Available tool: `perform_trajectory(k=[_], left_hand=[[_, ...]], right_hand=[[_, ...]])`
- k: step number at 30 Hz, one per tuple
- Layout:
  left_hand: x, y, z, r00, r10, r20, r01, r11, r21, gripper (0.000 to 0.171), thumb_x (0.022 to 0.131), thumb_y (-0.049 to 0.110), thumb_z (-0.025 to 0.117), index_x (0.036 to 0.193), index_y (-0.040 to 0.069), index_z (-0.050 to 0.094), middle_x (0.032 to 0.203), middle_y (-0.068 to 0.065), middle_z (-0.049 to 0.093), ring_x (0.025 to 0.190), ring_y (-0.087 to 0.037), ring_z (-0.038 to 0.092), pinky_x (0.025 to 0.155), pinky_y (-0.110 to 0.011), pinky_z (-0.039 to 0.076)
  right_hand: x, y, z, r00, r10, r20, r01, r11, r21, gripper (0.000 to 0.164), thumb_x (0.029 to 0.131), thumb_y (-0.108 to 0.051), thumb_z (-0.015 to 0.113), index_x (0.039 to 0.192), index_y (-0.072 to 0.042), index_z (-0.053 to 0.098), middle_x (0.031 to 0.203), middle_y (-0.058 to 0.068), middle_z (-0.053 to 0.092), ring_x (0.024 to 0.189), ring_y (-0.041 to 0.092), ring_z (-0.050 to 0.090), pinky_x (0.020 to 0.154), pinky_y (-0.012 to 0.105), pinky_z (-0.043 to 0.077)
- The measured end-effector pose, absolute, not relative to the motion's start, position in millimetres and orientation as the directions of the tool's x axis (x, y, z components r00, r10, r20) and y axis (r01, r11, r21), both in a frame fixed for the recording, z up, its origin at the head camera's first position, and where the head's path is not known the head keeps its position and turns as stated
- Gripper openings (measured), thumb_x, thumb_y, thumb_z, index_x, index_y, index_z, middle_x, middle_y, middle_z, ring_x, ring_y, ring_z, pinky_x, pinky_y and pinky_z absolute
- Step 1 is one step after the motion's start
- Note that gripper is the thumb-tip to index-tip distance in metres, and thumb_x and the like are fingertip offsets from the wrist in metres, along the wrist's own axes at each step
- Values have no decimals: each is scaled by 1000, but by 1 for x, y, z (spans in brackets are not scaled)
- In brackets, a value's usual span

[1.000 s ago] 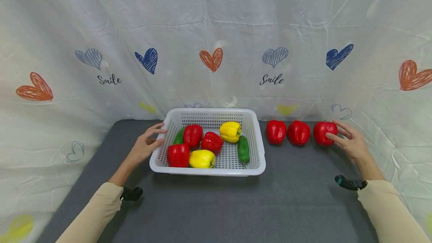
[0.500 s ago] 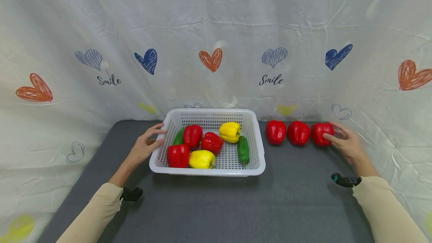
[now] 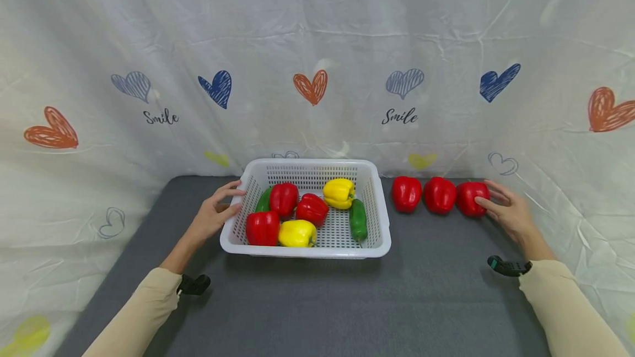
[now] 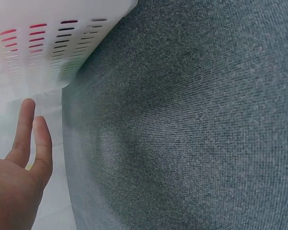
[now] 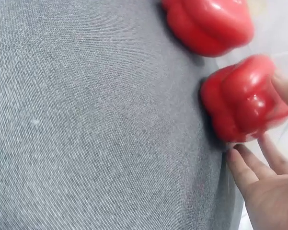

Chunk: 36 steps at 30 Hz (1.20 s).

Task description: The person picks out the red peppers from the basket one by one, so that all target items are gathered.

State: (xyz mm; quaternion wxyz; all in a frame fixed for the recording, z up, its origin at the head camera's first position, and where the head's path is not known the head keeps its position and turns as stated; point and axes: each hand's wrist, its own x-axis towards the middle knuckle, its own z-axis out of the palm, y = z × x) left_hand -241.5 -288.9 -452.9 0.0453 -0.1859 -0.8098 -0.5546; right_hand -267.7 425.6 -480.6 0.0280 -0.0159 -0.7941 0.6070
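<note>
While the left hand, loosely spread, touches the basket, the right hand, curved, pinches the rightmost pepper; another pepper sits just beside.

The left arm and the right arm reach forward, well apart from each other. Each one has a pale tan sleeve that stops near the wrist, and the bare hand sticks out past it. The left hand leans in toward the middle. Its fingers are loose and a little bent, with a gap between them and the thumb (the left wrist view shows part of the palm and two fingers pointing up). The right hand leans in too. Its thumb is on one side and its fingers are on the other, in a soft pinch.
</note>
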Motion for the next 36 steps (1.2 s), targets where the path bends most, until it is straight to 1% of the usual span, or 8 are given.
perform_trajectory(k=[4, 7, 11, 16, 18, 21, 28, 36], left_hand=[[-242, -289, -453, -927, 251, 277, 349, 313, 883, 36, 99, -1, 63, 134, -7, 57, 158, -20, 33, 105, -53, 63, 78, -33, 58], [-242, -289, -453, -929, 249, 272, 344, 319, 883, 37, 99, 0, 64, 135, -6, 58, 158, -20, 33, 105, -53, 63, 78, -34, 59], [-241, -290, -452, -932, 243, 268, 340, 334, 879, 37, 99, 1, 64, 135, -5, 58, 158, -20, 33, 105, -52, 63, 78, -37, 59], [-241, -290, -452, -930, 244, 276, 348, 336, 875, 37, 99, 0, 63, 135, -5, 58, 158, -20, 33, 104, -52, 63, 78, -35, 59], [-241, -290, -453, -927, 249, 281, 354, 332, 875, 37, 99, 0, 63, 135, -6, 58, 158, -20, 33, 104, -52, 63, 78, -34, 59], [-242, -291, -455, -925, 253, 284, 358, 325, 875, 37, 99, 0, 63, 135, -6, 58, 158, -21, 33, 104, -53, 63, 79, -34, 58], [-241, -291, -456, -925, 249, 287, 358, 318, 878, 37, 99, 0, 63, 135, -6, 58, 158, -21, 33, 104, -52, 64, 78, -34, 59], [-243, -290, -457, -922, 251, 295, 366, 313, 876, 36, 99, -1, 63, 134, -5, 58, 158, -20, 33, 103, -52, 64, 78, -32, 58]], right_hand=[[-267, 430, -481, -998, 54, 28, -18, 175, -984, 72, 99, -14, 69, 160, -13, 33, 154, 30, 21, 105, -3, 53, 79, 15, 52], [-266, 432, -479, -997, 68, 33, -22, 147, -989, 71, 98, -11, 69, 160, -13, 33, 153, 31, 19, 99, -6, 56, 79, 16, 53], [-262, 432, -475, -990, 117, 73, -47, 214, -976, 65, 98, -14, 70, 155, -14, 42, 150, 31, 26, 100, -5, 54, 78, 16, 53], [-254, 432, -470, -977, 154, 146, -115, 190, -975, 45, 96, -6, 71, 136, -23, 59, 128, 5, 54, 93, -8, 61, 76, 14, 52], [-251, 432, -469, -971, 167, 171, -143, 168, -975, 40, 95, -2, 71, 127, -25, 63, 118, -9, 58, 90, -8, 64, 74, 13, 52], [-247, 432, -466, -962, 193, 194, -159, 184, -970, 37, 94, 0, 71, 119, -27, 66, 110, -16, 61, 88, -8, 65, 72, 13, 53], [-243, 429, -458, -953, 205, 222, -154, 302, -941, 34, 95, -5, 72, 120, -26, 65, 107, -17, 62, 89, -9, 64, 72, 13, 53], [-240, 420, -450, -960, 148, 239, -201, 234, -951, 36, 95, 0, 70, 123, -20, 64, 112, -10, 63, 92, -5, 66, 74, 15, 53]])
